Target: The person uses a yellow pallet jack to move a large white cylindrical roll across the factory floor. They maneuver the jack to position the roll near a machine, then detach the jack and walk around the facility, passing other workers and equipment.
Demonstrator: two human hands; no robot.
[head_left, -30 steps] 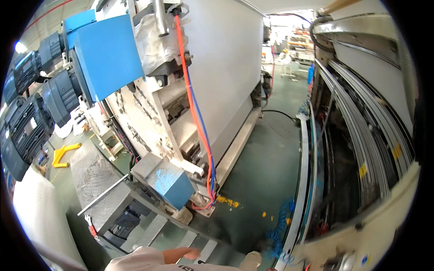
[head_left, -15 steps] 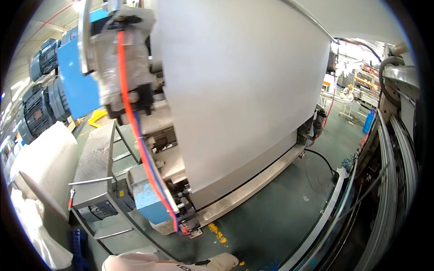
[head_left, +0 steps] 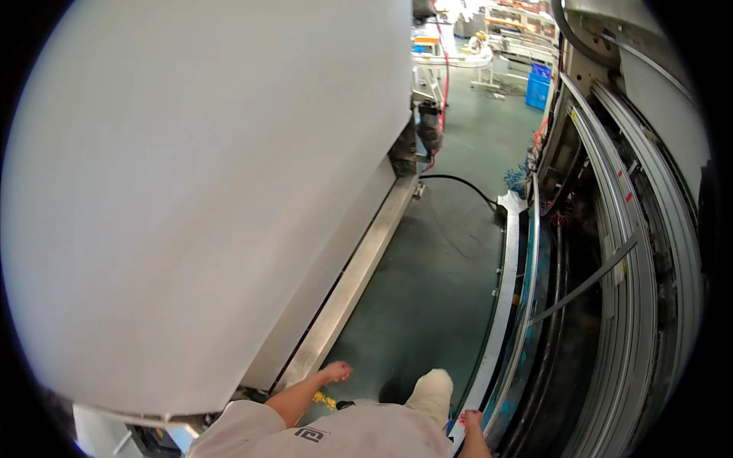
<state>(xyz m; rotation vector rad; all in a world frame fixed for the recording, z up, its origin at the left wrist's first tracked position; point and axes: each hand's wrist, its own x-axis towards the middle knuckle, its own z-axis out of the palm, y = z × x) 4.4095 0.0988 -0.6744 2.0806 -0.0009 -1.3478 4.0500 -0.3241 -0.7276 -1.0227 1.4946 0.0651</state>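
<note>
"Two bare hands in the head view, both low down. What have they got?"

"Nothing that I can see. The left hand (head_left: 336,372) hangs in front of the person with its fingers loosely curled; how tightly they're drawn in, I can't tell. The right hand (head_left: 470,419) is small and half turned away, so I can't say whether it's open or closed."

"What's nearest them?"

"On the left, the beam (head_left: 359,282), running along the foot of that big white sheet (head_left: 206,191). On the right, the rail (head_left: 510,252) on the floor (head_left: 427,259); the right hand overlaps its near end from up here, but I'd judge both hands are clear of the metal."

"So how far along is it?"

"No handling is under way, I'd say. The sheet hangs smooth and whole beside the person, and I see no finished piece of work at either hand. The person is at the near end of the aisle, and most of its length lies ahead: past the black cable (head_left: 462,180), up towards the blue bin (head_left: 537,90)."

"And over to the right?"

"Metal tracks (head_left: 622,221), well apart from the left hand."
</note>
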